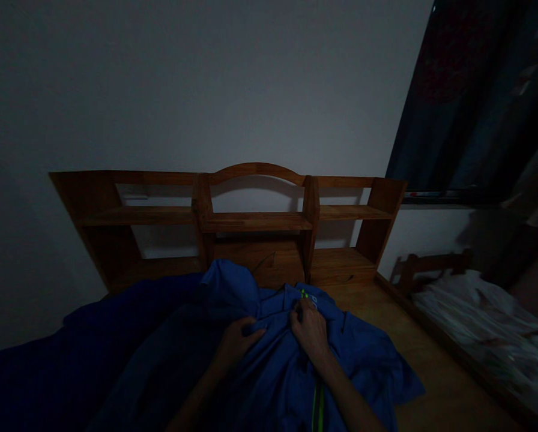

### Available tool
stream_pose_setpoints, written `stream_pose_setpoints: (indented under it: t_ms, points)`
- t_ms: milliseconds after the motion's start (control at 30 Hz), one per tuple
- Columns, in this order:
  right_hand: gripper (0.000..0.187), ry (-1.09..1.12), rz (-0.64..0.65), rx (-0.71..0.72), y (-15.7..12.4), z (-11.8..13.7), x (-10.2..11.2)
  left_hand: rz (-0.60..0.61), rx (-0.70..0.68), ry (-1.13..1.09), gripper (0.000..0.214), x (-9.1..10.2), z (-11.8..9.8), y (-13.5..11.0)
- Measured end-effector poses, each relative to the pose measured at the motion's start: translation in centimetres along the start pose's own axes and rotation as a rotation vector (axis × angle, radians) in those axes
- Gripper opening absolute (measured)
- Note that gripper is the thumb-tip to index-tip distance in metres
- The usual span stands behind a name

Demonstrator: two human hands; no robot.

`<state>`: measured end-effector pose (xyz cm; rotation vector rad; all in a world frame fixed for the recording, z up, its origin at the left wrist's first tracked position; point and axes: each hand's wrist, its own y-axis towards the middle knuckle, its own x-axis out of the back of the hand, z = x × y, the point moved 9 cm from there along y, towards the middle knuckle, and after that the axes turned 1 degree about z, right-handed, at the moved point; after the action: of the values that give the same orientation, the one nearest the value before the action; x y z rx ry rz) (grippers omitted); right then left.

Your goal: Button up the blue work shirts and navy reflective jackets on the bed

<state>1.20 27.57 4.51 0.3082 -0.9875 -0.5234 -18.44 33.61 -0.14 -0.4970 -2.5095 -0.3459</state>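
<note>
A blue jacket point(269, 354) with a bright green zip strip and a small pale print lies bunched in front of me. My left hand point(242, 341) pinches a fold of its cloth between thumb and fingers, left of the middle. Close to the green strip, my right hand point(309, 327) is closed on the jacket's front, with its fingertips partly hidden in the fabric. Both forearms rest low over the garment. Darker blue cloth point(93, 324) spreads out to the left; where it meets the jacket is hard to see in the dim light.
Behind the jacket a wooden headboard with shelves point(257, 223) stands against a pale wall point(233, 78). Bare wooden boards point(386, 318) show at the right, bordered by a raised edge. Beyond it lie whitish plastic bags point(480, 306). A dark curtained window point(467, 108) is at upper right.
</note>
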Motion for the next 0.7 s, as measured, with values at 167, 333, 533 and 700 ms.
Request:
stream_pose_setpoints:
  t_ms: [167, 333, 533, 700]
  points:
    - [0.035, 0.361, 0.068, 0.185, -0.5, 3.0, 0.2, 0.140, -0.008, -0.344, 0.038, -1.6, -0.4, 0.1]
    - [0.033, 0.412, 0.215, 0.257, -1.3, 4.4, -1.3, 0.113, 0.095, -0.479, 0.041, -1.7, 0.4, 0.0]
    - [0.018, 0.434, 0.243, 0.273, -1.2, 4.1, -2.3, 0.043, 0.056, -0.398, 0.040, -1.0, 0.3, 0.2]
    - [0.025, 0.473, 0.281, 0.233, -1.2, 3.7, -3.1, 0.073, 0.064, -0.415, 0.041, -1.3, 0.2, 0.3]
